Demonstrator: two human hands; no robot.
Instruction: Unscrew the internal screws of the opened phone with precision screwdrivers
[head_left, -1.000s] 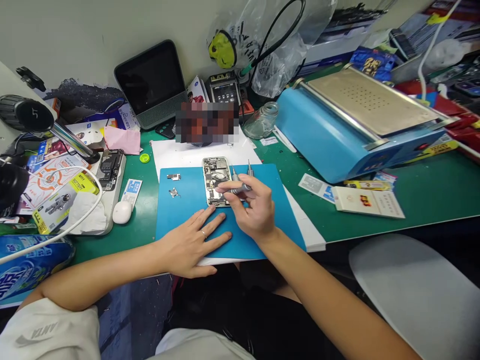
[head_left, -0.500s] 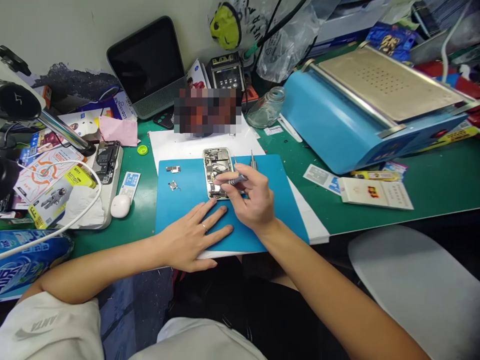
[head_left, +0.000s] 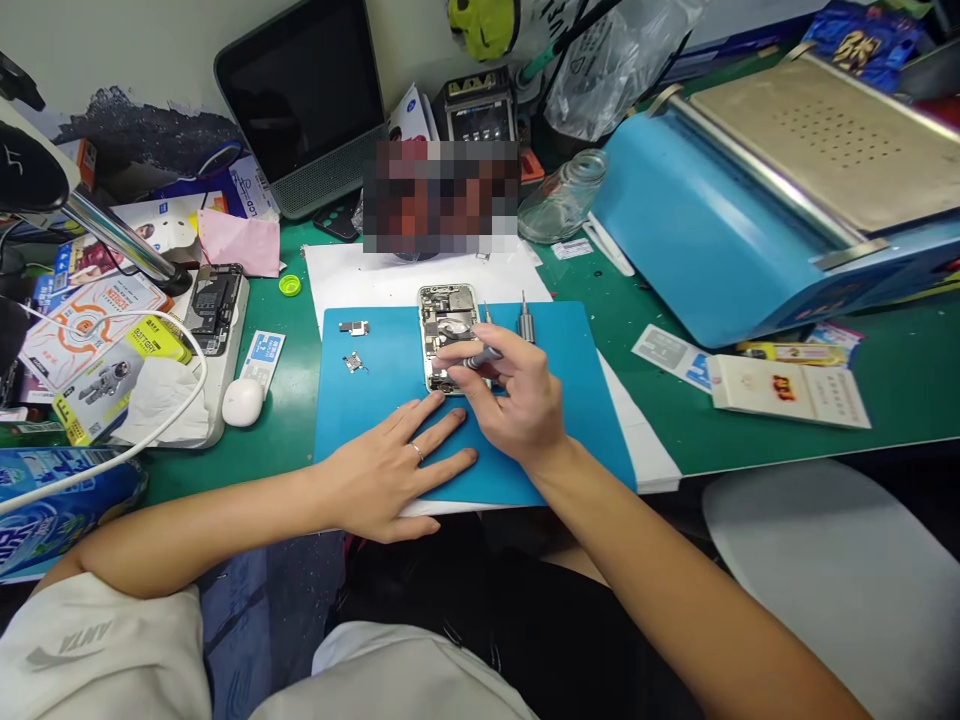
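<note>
Only the head view has tipped down since the earlier frame; the opened smartphone (head_left: pixel 444 330) still lies on the blue mat (head_left: pixel 349 400). It looks light and stiff, its bare innards probably fragile, so best held by the frame edges. The right hand (head_left: pixel 525 400) pinches a grey screwdriver (head_left: pixel 484 357) above it; the left hand (head_left: pixel 382 465) lies flat, fingers spread, gripping nothing

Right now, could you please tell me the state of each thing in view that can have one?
Left hand: resting on the blue mat, fingers spread.
Right hand: fingers closed on the grey screwdriver.
Grey screwdriver: held above the mat; tip unclear.
Phone: opened, inner parts exposed.
Blue mat: laid flat, partly over white paper.
Desk display: screen dark.
Glass jar: without lid.
White case: appears shut.
</note>
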